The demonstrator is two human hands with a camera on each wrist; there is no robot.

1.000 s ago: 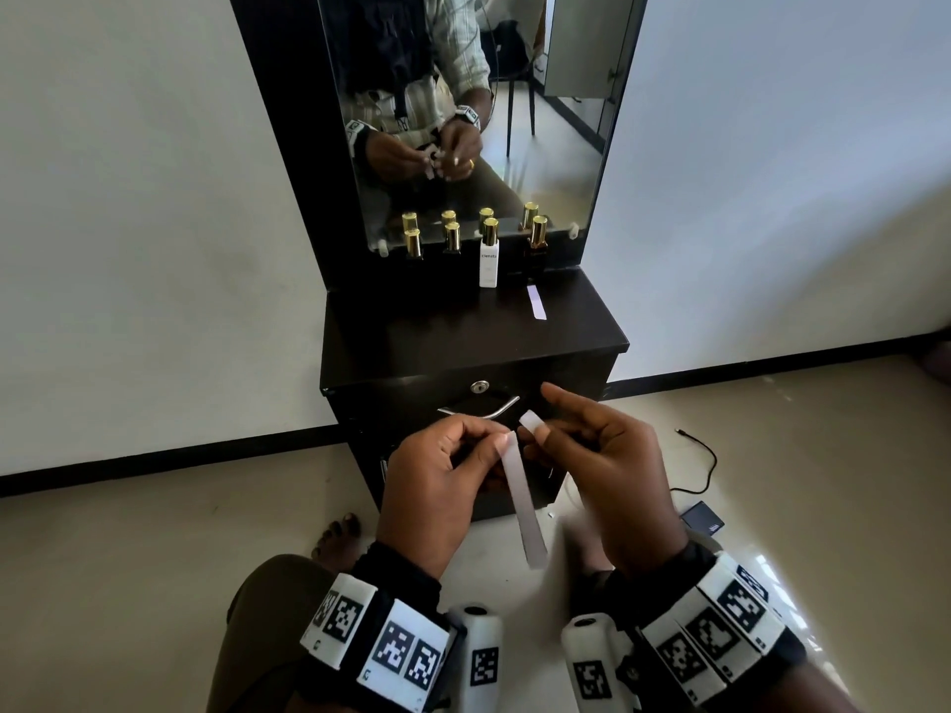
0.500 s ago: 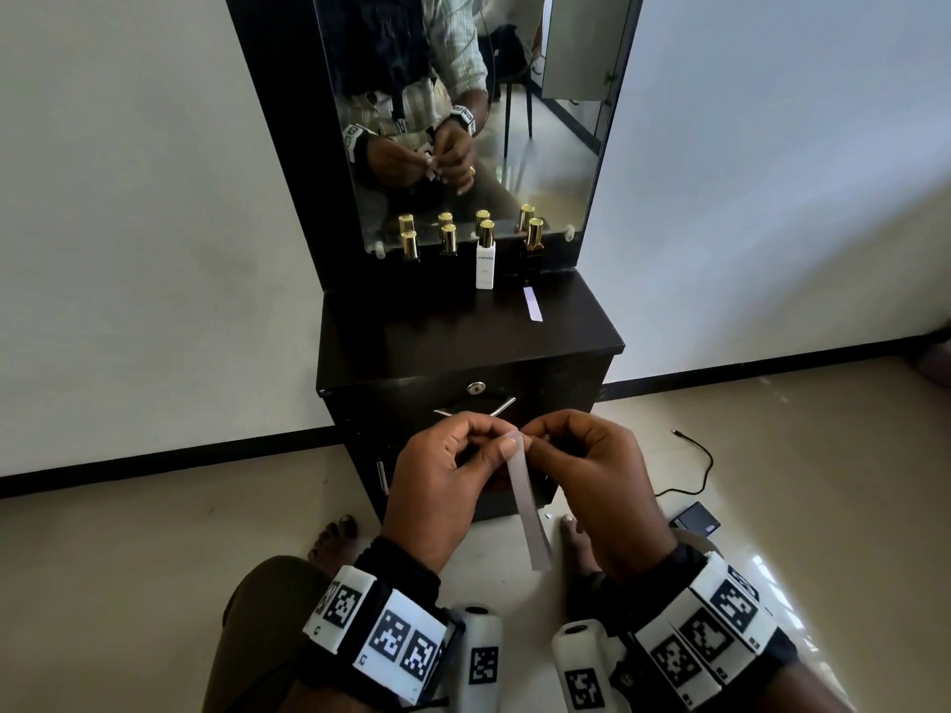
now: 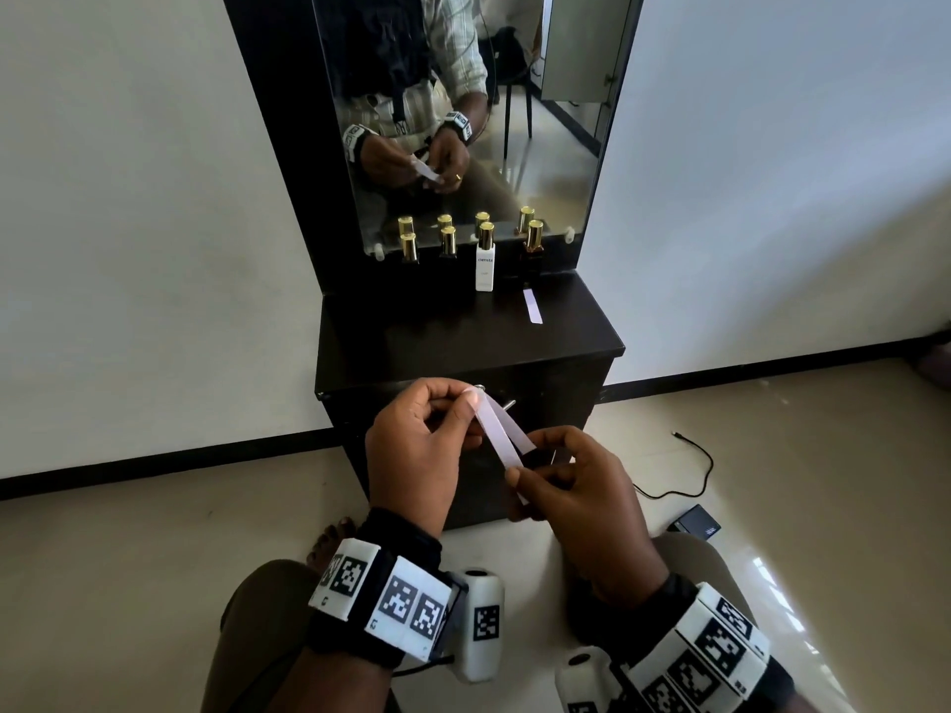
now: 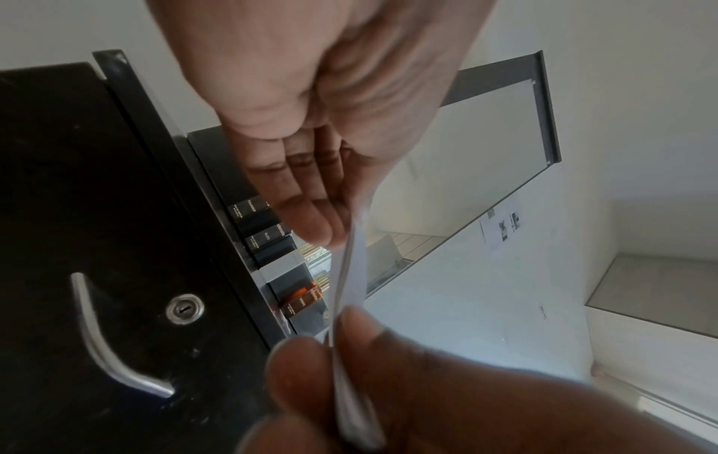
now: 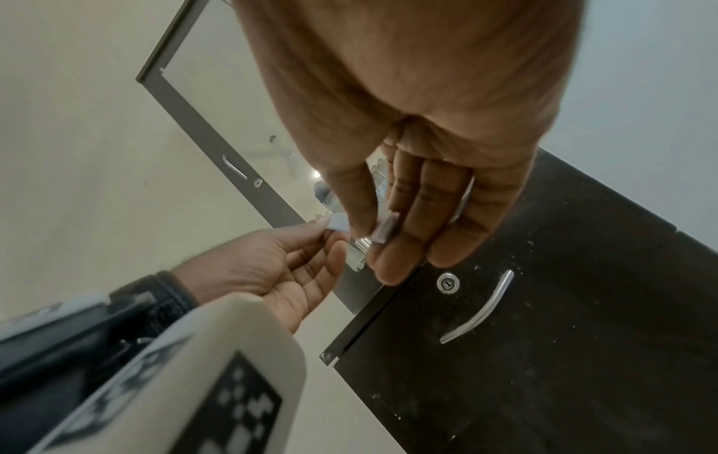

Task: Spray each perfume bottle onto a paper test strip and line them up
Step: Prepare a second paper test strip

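Head view, with both wrist views. The left hand pinches the upper ends of two paper test strips between thumb and forefinger, in front of the dark cabinet. The strips fan apart from this pinch toward the right hand. The right hand, fingers curled, grips the lower end of the nearer strip between thumb and fingers; the farther strip's free end lies just above its knuckles, and contact there cannot be judged. In the left wrist view the strips run edge-on from the left fingers down to the right thumb.

On the worktop, four perfume bottles stand in a row against the mirror: two dark bottles with gold caps, a white bottle and an amber bottle, all upright. A single test strip lies flat just in front of the amber bottle. The cabinet door carries a lock and a metal handle. A black cable lies on the floor to the right.
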